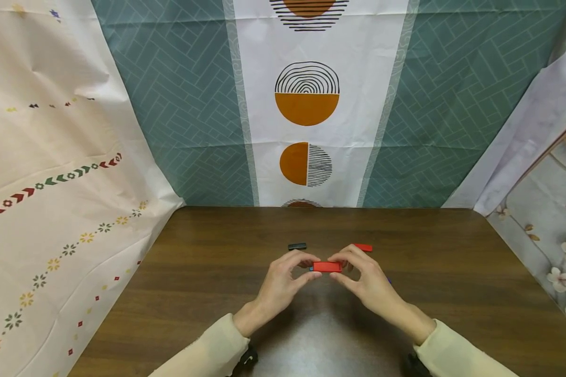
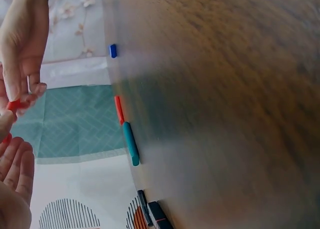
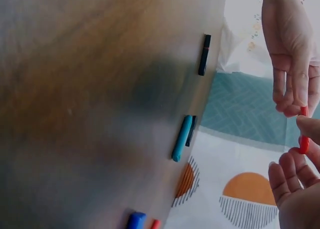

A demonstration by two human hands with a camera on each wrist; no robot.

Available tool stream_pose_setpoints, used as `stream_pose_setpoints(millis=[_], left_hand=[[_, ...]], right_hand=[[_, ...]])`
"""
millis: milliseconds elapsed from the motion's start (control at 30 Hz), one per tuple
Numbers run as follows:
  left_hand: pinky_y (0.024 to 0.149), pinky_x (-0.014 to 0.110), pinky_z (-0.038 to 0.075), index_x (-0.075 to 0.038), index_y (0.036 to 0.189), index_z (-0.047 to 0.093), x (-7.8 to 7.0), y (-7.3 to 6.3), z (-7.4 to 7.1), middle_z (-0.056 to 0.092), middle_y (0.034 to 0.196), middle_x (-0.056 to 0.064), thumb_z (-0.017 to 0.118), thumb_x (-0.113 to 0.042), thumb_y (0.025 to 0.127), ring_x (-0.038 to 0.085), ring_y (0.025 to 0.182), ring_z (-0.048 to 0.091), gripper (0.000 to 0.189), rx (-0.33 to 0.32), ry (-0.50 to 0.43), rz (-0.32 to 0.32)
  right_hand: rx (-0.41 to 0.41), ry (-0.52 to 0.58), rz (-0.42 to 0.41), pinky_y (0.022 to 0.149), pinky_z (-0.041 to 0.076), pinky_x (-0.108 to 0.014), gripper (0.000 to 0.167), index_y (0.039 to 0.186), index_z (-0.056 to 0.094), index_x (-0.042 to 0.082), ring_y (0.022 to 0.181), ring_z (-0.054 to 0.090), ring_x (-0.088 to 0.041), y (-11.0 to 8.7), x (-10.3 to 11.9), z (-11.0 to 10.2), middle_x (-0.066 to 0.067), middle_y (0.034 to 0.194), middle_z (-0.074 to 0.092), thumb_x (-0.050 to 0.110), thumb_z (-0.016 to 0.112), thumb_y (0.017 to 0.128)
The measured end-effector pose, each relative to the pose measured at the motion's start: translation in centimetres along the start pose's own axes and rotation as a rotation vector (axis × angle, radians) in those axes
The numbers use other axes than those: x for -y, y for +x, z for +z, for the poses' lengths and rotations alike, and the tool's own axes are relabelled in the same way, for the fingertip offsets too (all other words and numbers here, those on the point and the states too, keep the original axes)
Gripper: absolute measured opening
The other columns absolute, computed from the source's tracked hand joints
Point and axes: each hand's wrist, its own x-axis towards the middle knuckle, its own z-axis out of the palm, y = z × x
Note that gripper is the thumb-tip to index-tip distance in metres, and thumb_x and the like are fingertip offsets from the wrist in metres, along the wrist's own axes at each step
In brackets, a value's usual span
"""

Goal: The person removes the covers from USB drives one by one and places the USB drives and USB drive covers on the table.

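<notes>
A small, flat red rectangular piece (image 1: 327, 267) with a raised rim is held up above the table between both hands. Thumb and fingers of my left hand (image 1: 287, 273) pinch its left end, while my right hand (image 1: 360, 272) pinches the right end the same way. Edge-on in the right wrist view, the red piece (image 3: 304, 134) looks thin. Both wrist views catch the other fingers spread loosely away from it. Behind the hands lies a teal bar (image 2: 131, 144), mostly covered by them in the head view.
On the brown table (image 1: 207, 293) lie a black piece (image 1: 297, 246), a second red piece (image 1: 363, 247) and a blue piece (image 2: 113, 51). Another black piece with a red line (image 2: 160, 216) lies at the left. Patterned cloths hang behind and along both sides.
</notes>
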Motion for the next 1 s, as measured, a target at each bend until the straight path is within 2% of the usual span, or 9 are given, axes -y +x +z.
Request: stream_pose_setpoints(millis=[300,533,767,1000], left_hand=[[0.085,0.04,0.059,-0.01,0.116,0.076,-0.01,0.25,0.21,0.071,0.108,-0.003,0.085,-0.009,0.086,0.018,0.096,0.069,0.031,0.014,-0.027,0.013],[0.085,0.031,0.058,-0.01,0.115,0.078,-0.23,0.53,0.17,0.073,0.107,-0.002,0.086,-0.01,0.085,0.012,0.096,0.069,0.032,0.008,-0.004,0.029],[0.084,0.042,0.06,-0.008,0.114,0.079,-0.1,0.73,0.15,0.074,0.105,-0.001,0.086,-0.015,0.084,0.011,0.095,0.069,0.032,0.025,-0.014,0.016],[0.083,0.04,0.06,-0.01,0.113,0.079,-0.03,0.76,0.05,0.074,0.103,-0.001,0.086,-0.015,0.084,0.011,0.093,0.07,0.03,0.029,-0.007,0.021]], right_hand=[[-0.073,0.024,0.039,0.076,0.048,-0.025,0.033,0.111,0.075,0.019,0.085,0.057,-0.012,-0.63,-0.01,0.45,0.01,0.102,0.064,0.004,0.086,0.084],[-0.102,0.004,0.007,0.076,0.049,-0.02,0.037,0.111,0.075,0.014,0.085,0.059,-0.013,-0.51,-0.23,0.44,0.008,0.102,0.064,-0.001,0.087,0.079],[-0.105,-0.001,0.012,0.076,0.048,-0.019,0.036,0.109,0.075,0.014,0.083,0.06,-0.016,-0.4,-0.33,0.31,0.007,0.103,0.065,-0.002,0.088,0.078],[-0.095,0.011,-0.003,0.077,0.051,-0.021,0.037,0.108,0.076,0.014,0.082,0.061,-0.019,-0.32,-0.35,0.17,0.006,0.104,0.066,-0.002,0.089,0.077]])
